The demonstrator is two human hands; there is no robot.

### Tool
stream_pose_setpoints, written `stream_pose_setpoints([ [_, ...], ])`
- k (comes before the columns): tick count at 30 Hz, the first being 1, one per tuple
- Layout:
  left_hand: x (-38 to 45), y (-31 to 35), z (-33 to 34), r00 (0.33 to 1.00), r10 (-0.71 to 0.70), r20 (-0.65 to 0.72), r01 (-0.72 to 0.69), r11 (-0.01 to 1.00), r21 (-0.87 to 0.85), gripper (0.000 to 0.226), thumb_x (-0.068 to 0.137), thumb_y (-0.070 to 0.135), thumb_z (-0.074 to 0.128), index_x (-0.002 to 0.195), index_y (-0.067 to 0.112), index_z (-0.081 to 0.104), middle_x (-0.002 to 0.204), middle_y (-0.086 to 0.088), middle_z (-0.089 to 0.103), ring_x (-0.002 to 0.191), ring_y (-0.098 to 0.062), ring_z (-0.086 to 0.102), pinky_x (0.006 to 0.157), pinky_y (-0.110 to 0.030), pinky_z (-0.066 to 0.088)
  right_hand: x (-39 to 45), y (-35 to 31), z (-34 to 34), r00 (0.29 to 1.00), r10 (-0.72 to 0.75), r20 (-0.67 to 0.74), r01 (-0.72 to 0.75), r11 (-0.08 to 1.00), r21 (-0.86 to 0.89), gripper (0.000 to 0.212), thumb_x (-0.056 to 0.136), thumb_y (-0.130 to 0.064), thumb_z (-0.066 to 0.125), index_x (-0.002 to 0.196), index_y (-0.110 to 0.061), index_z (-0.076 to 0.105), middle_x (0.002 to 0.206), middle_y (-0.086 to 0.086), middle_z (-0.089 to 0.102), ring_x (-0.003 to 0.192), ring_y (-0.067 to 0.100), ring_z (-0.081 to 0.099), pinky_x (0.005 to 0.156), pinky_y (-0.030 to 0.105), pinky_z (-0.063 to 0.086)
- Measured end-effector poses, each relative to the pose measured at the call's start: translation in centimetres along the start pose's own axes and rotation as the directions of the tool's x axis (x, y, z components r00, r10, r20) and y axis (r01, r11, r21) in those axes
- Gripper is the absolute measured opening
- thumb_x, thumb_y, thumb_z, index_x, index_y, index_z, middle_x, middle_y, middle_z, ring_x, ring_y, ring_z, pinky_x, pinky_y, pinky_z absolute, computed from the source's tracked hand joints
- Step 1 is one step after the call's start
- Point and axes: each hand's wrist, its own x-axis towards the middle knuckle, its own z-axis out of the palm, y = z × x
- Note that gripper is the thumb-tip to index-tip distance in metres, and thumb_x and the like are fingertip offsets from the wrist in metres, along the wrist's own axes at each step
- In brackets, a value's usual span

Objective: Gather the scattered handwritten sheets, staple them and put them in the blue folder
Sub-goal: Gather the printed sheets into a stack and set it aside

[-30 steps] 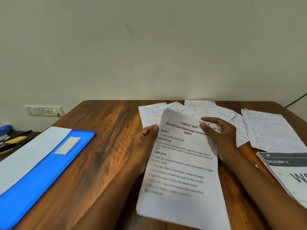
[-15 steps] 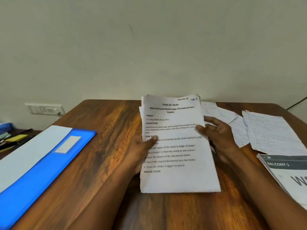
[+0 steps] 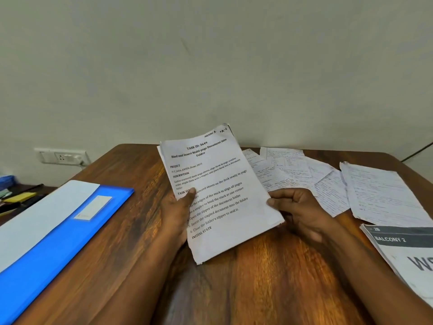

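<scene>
Just thin rectangular printed sheets [image 3: 218, 191], wood-grain table [image 3: 269, 277].

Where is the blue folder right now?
The blue folder lies closed on the left side of the wooden table, left of the left hand, with a white sheet resting along its far edge.

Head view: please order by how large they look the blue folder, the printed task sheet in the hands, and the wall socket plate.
1. blue folder, largest, though it lies nearer the camera and is cut by the frame edge.
2. printed task sheet, held up by both hands.
3. wall socket plate, clearly smallest, and farthest away.
</scene>
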Motion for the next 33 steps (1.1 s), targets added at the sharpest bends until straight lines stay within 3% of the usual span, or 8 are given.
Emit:
stream_pose_setpoints([
  [3,0.3,0.2,-0.3,0.999,-0.006,-0.034,0.007,1.0,0.02,0.01,0.1,0.009,0.07,0.109,0.009,0.072,0.105,-0.015,0.081,0.09,-0.034,0.08,0.079,-0.052,0.065,-0.2,-0.4,-0.4,0.999,0.001,0.035,-0.001,1.0,0.008,0.034,0.083,-0.006,0.076,0.117,0.0,0.075,0.114,0.024,0.075,0.09,0.038,0.071,0.055,0.034,0.063],
  [7,0.6,0.4,-0.9,0.996,-0.06,-0.073,0.062,0.998,0.029,0.01,0.1,0.009,0.07,0.111,0.009,0.071,0.096,-0.011,0.082,0.08,-0.029,0.081,0.06,-0.04,0.065,-0.4,-0.8,-0.6,0.993,-0.023,0.114,0.015,0.998,0.067,0.04,0.084,-0.001,0.076,0.124,-0.005,0.073,0.115,0.029,0.073,0.086,0.034,0.074,0.054,0.034,0.063],
  [12,0.7,0.4,-1.0,0.994,-0.075,-0.075,0.08,0.995,0.064,0.01,0.1,0.009,0.071,0.11,0.009,0.071,0.096,-0.013,0.082,0.076,-0.028,0.08,0.055,-0.039,0.063,-0.6,-0.6,0.0,0.995,-0.047,0.086,0.045,0.999,0.028,0.034,0.079,0.005,0.08,0.112,-0.002,0.076,0.115,0.033,0.07,0.085,0.032,0.072,0.053,0.033,0.063],
  [18,0.7,-0.1,-0.7,0.998,-0.028,-0.053,0.035,0.991,0.131,0.008,0.099,0.01,0.072,0.107,0.009,0.072,0.1,-0.015,0.081,0.088,-0.035,0.08,0.082,-0.057,0.064,-1.0,-0.6,1.0,0.996,-0.035,0.082,0.039,0.998,-0.041,0.027,0.079,0.004,0.083,0.105,0.002,0.077,0.108,0.03,0.072,0.061,0.031,0.068,0.057,0.037,0.064],
  [23,0.9,-0.4,-0.9,0.999,-0.011,-0.051,0.019,0.988,0.151,0.011,0.099,0.01,0.072,0.109,0.008,0.072,0.103,-0.015,0.081,0.09,-0.035,0.08,0.084,-0.058,0.064,-1.0,-0.2,1.6,0.993,-0.003,0.121,0.01,0.998,-0.062,0.026,0.08,0.004,0.082,0.105,0.003,0.077,0.102,0.025,0.075,0.06,0.029,0.067,0.066,0.042,0.061],
  [33,0.9,-0.7,-0.7,1.0,0.009,-0.02,-0.006,0.986,0.165,0.012,0.1,0.011,0.07,0.112,0.008,0.072,0.102,-0.014,0.081,0.095,-0.037,0.079,0.085,-0.058,0.063,-0.9,0.5,2.4,0.986,-0.057,0.154,0.079,0.988,-0.135,0.028,0.077,0.006,0.085,0.102,0.006,0.073,0.087,0.023,0.073,0.068,0.031,0.068,0.055,0.035,0.061],
])
